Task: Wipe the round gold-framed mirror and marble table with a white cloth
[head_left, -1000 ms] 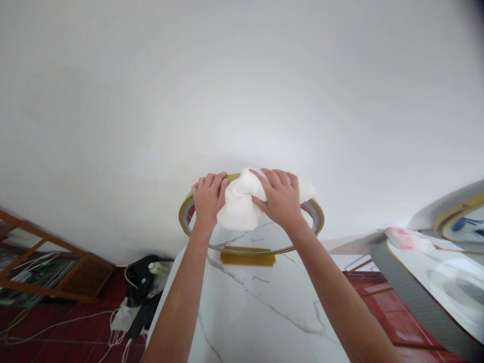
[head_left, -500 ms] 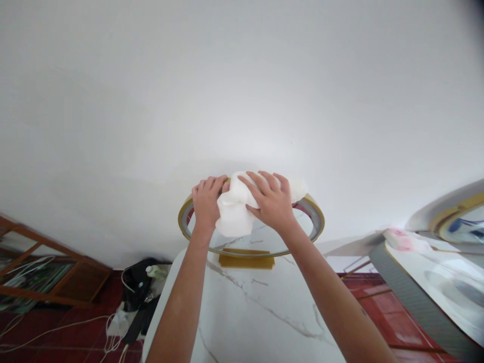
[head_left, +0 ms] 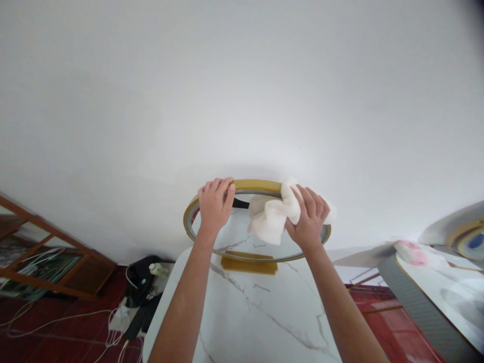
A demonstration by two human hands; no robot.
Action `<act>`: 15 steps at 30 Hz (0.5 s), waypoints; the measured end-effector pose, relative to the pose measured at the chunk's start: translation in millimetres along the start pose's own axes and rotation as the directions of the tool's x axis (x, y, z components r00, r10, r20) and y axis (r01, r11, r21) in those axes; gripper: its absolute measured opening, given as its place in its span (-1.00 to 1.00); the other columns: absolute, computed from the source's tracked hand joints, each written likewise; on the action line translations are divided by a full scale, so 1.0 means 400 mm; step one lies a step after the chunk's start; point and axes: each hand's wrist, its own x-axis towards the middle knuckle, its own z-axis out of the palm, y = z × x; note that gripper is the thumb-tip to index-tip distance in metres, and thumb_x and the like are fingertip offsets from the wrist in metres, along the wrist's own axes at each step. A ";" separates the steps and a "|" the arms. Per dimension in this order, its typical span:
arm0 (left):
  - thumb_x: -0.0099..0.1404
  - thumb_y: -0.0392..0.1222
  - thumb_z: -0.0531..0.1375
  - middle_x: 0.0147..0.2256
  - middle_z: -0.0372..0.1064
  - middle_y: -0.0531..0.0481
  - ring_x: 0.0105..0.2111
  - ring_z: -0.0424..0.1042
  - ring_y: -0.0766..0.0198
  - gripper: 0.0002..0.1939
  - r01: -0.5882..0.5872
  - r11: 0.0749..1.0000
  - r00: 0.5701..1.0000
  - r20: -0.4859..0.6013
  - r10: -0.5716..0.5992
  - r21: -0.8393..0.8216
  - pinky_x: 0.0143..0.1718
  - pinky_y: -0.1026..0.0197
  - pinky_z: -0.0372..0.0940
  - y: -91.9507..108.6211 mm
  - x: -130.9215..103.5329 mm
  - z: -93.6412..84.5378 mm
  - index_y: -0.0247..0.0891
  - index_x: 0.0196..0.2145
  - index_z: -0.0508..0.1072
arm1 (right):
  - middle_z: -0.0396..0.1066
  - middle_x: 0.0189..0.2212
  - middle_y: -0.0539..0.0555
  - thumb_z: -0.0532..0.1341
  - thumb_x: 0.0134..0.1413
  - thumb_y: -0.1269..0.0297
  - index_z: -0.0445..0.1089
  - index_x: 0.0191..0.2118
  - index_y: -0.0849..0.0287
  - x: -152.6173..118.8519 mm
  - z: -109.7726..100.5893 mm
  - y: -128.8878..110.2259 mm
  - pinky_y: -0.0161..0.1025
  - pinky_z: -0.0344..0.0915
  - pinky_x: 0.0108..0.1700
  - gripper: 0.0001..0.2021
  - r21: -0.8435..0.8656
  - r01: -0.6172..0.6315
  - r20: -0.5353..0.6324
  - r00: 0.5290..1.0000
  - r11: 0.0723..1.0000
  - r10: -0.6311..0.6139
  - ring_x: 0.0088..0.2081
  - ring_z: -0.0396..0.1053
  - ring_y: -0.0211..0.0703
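Observation:
A round mirror with a gold frame (head_left: 257, 185) stands on a gold base (head_left: 249, 264) on a white marble-patterned tabletop (head_left: 260, 312), close to the wall. My left hand (head_left: 215, 204) is closed over the upper left of the frame, its fingers curled behind the rim. At the upper right, my right hand (head_left: 309, 217) grips a crumpled white cloth (head_left: 270, 219) against the rim. Part of the cloth hangs in front of the mirror glass, and a bit of it sticks out right of the hand. The fingertips of both hands are hidden behind the frame or the cloth.
To the right is another table (head_left: 449, 302) with a pink and white packet (head_left: 410, 252) and a second gold-rimmed round mirror (head_left: 471, 239). On the left are a wooden shelf (head_left: 56, 257), a black bag (head_left: 139, 282), a pale green bottle (head_left: 159, 269) and loose cables (head_left: 113, 327).
My right hand has slid the cloth rightward along the top rim, uncovering the gold frame between my hands. My left hand still holds the upper left of the rim.

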 end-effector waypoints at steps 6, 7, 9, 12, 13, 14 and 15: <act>0.41 -0.08 -0.11 -0.12 0.39 -0.04 -0.13 0.28 0.15 -0.68 0.023 1.000 1.000 -0.005 -0.023 -0.006 -0.10 0.11 0.05 -0.001 -0.002 0.003 -0.12 -0.05 0.37 | 0.14 0.18 0.15 0.06 0.09 0.10 -0.03 0.28 0.06 0.024 -0.014 -0.030 0.15 -0.11 0.16 -0.38 0.003 -0.029 0.061 0.998 1.000 0.028 0.17 0.04 0.19; 0.41 -0.08 -0.11 -0.12 0.39 -0.04 -0.12 0.28 0.15 -0.67 0.026 1.000 1.000 -0.006 -0.026 -0.009 -0.09 0.10 0.04 -0.002 -0.002 0.003 -0.12 -0.05 0.37 | 0.13 0.19 0.14 0.07 0.09 0.10 -0.04 0.28 0.04 0.034 -0.016 -0.041 0.15 -0.13 0.17 -0.37 0.002 -0.018 0.082 0.996 1.000 0.018 0.18 0.03 0.19; 0.42 -0.08 -0.12 -0.11 0.39 -0.03 -0.12 0.27 0.15 -0.67 0.025 1.000 1.000 -0.004 -0.025 -0.016 -0.09 0.10 0.04 -0.002 -0.003 0.003 -0.11 -0.04 0.37 | 0.11 0.20 0.11 0.09 0.09 0.10 -0.02 0.28 0.02 0.056 -0.019 -0.066 0.15 -0.17 0.19 -0.38 -0.007 0.016 0.128 0.992 1.000 -0.015 0.19 0.00 0.18; 0.42 -0.08 -0.11 -0.10 0.39 -0.02 -0.13 0.28 0.16 -0.67 0.017 1.000 1.000 0.001 -0.017 -0.021 -0.10 0.10 0.04 -0.001 -0.003 0.002 -0.10 -0.03 0.37 | 0.09 0.22 0.06 0.09 0.11 0.07 0.00 0.27 -0.01 0.089 -0.018 -0.108 0.14 -0.23 0.21 -0.39 -0.019 0.092 0.199 0.976 0.996 -0.086 0.22 -0.05 0.16; 0.42 -0.08 -0.11 -0.11 0.39 -0.02 -0.13 0.28 0.16 -0.67 0.016 1.000 1.000 0.003 -0.016 -0.021 -0.10 0.11 0.04 -0.002 -0.002 0.002 -0.10 -0.03 0.37 | 0.07 0.23 0.04 0.09 0.12 0.07 0.00 0.27 -0.01 0.099 -0.015 -0.120 0.14 -0.24 0.22 -0.40 -0.019 0.118 0.218 0.970 0.993 -0.111 0.22 -0.06 0.16; 0.41 -0.08 -0.11 -0.11 0.39 -0.02 -0.13 0.28 0.16 -0.67 0.016 1.000 1.000 0.004 -0.016 -0.021 -0.10 0.11 0.04 -0.003 -0.002 0.002 -0.10 -0.03 0.37 | 0.06 0.24 0.03 0.09 0.12 0.07 0.00 0.27 -0.02 0.107 -0.013 -0.132 0.15 -0.26 0.22 -0.40 -0.018 0.142 0.232 0.963 0.990 -0.134 0.23 -0.07 0.16; 0.41 -0.07 -0.11 -0.11 0.39 -0.01 -0.13 0.28 0.16 -0.67 0.017 1.000 1.000 0.005 -0.017 -0.022 -0.10 0.11 0.05 -0.004 -0.002 0.002 -0.09 -0.03 0.37 | 0.05 0.24 0.02 0.08 0.13 0.08 -0.01 0.28 -0.03 0.114 -0.010 -0.142 0.16 -0.27 0.22 -0.40 -0.014 0.164 0.243 0.958 0.986 -0.155 0.23 -0.08 0.15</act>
